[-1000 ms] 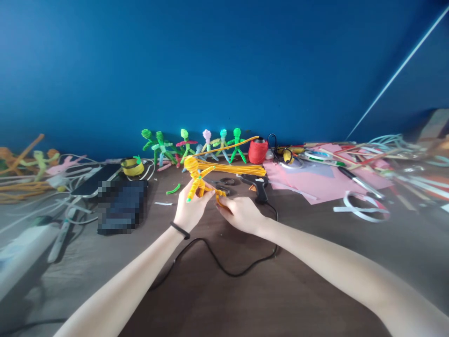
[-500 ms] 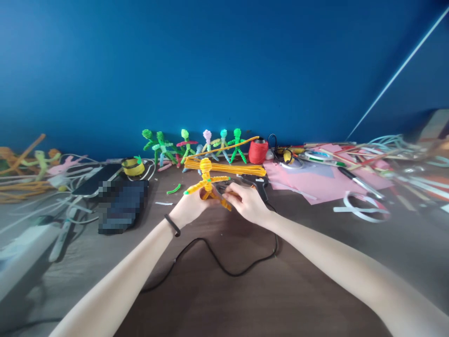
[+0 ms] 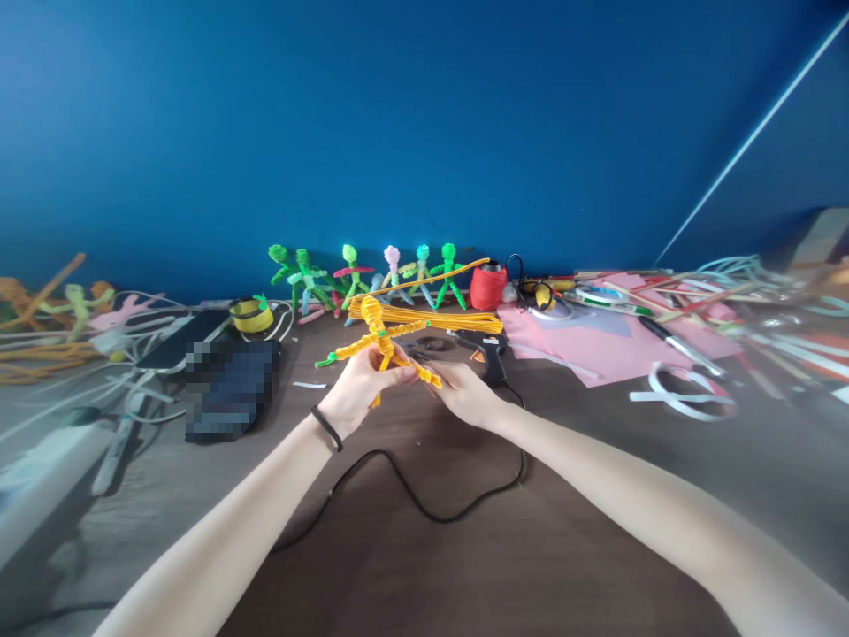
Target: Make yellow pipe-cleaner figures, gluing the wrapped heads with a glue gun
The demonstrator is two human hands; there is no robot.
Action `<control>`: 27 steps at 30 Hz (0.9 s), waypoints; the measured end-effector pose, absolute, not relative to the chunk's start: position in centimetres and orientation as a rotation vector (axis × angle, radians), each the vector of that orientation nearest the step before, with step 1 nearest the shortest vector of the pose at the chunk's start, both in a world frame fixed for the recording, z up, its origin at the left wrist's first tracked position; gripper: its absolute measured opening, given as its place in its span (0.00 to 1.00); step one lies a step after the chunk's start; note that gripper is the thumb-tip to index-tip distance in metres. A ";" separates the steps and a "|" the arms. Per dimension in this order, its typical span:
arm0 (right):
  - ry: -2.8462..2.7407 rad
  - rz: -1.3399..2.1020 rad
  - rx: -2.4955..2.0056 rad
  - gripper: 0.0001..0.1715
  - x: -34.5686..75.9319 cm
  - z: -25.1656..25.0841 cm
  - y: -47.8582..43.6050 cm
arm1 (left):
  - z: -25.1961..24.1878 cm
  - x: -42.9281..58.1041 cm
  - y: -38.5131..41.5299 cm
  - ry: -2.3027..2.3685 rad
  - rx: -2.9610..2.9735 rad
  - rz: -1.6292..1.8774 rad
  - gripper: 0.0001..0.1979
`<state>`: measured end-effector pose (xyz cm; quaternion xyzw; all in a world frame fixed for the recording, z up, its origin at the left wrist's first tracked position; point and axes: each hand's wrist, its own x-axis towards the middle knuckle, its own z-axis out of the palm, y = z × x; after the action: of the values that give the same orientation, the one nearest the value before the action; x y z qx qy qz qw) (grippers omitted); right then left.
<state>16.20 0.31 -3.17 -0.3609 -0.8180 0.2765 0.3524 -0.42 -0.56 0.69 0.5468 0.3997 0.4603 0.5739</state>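
A thin black cable (image 3: 441,520) curves across the dark brown bench (image 3: 464,584) nearest the person. Beyond it, the left hand (image 3: 363,380), with a black band (image 3: 327,428) round its wrist, closes its grip on the lower body of an orange-yellow fuzzy stick figure (image 3: 380,340) with green-tipped arms, holding it above the bench, head up and leaning slightly left. The right hand (image 3: 470,393) is bent at the end of one of the figure's legs; whether its grip pinches that leg or only touches it, I cannot tell. Just behind the right hand lies a black glue gun (image 3: 492,356), with pink paper sheets (image 3: 584,354) off to the right. Farther back, a bundle of long orange fuzzy stems (image 3: 457,321) lies before a row of colourful fuzzy stick figures (image 3: 449,272) and a red spool (image 3: 488,287), near a plain blue wall (image 3: 424,115).
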 end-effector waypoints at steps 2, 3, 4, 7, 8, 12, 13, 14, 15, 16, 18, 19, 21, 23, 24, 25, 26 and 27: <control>-2.145 0.736 -0.884 0.16 16.2 -3.1 0.3 | 0.6 -0.4 -0.6 0.955 1.321 1.098 0.09; -2.163 0.730 -0.867 0.16 16.2 -3.1 0.3 | 0.7 -0.4 -0.6 0.974 1.344 1.109 0.08; -2.191 0.711 -0.862 0.17 16.1 -3.1 0.2 | 0.7 -0.4 -0.6 1.005 1.368 1.126 0.08; -2.337 0.577 -0.911 0.15 16.0 -3.3 0.0 | 0.7 -0.1 -0.7 1.151 1.441 1.197 0.07; -2.393 0.515 -0.936 0.14 15.9 -3.3 -0.2 | 0.6 -0.1 -0.6 1.200 1.465 1.218 0.06; -2.497 0.341 -0.981 0.13 15.7 -3.4 -0.6 | -0.2 -0.1 -0.4 1.348 1.623 1.291 0.05; -2.492 0.318 -0.979 0.13 15.7 -3.4 -0.6 | -0.4 -0.3 -0.3 1.368 1.689 1.294 0.05; -2.479 0.300 -0.979 0.14 15.7 -3.4 -0.6 | -0.7 -0.4 -0.2 1.386 1.743 1.281 0.05; -2.461 0.283 -0.983 0.14 15.7 -3.3 -0.6 | -0.9 -0.6 -0.2 1.386 1.798 1.251 0.04; -2.438 0.265 -0.994 0.14 15.8 -3.3 -0.5 | -1.1 -0.8 -0.1 1.378 1.851 1.222 0.03; -2.388 0.228 -1.020 0.14 15.9 -3.3 -0.3 | -1.2 -1.1 -0.1 1.369 1.923 1.160 0.03; -2.358 0.212 -1.031 0.14 16.0 -3.3 -0.2 | -1.2 -1.1 -0.1 1.365 1.944 1.137 0.04; -2.288 0.191 -1.047 0.15 16.2 -3.3 0.1 | -1.1 -1.1 -0.1 1.354 1.952 1.102 0.05; -2.209 0.203 -1.062 0.16 16.3 -3.3 0.3 | -1.0 -1.0 0.0 1.336 1.942 1.052 0.07; -2.172 0.221 -1.070 0.16 16.4 -3.3 0.3 | -1.0 -0.9 0.0 1.324 1.933 1.018 0.07; -2.143 0.245 -1.081 0.15 16.4 -3.2 0.4 | -0.9 -0.8 0.0 1.307 1.924 0.980 0.06; -2.120 0.274 -1.095 0.15 16.4 -3.2 0.5 | -0.9 -0.8 0.1 1.286 1.912 0.940 0.06; -2.103 0.311 -1.109 0.14 16.4 -3.1 0.5 | -0.8 -0.7 0.1 1.260 1.894 0.912 0.06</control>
<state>16.44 0.54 -3.09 -0.4308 -0.8172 0.1207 0.3634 -0.73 0.09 -0.82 0.7271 0.4837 0.3503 0.3386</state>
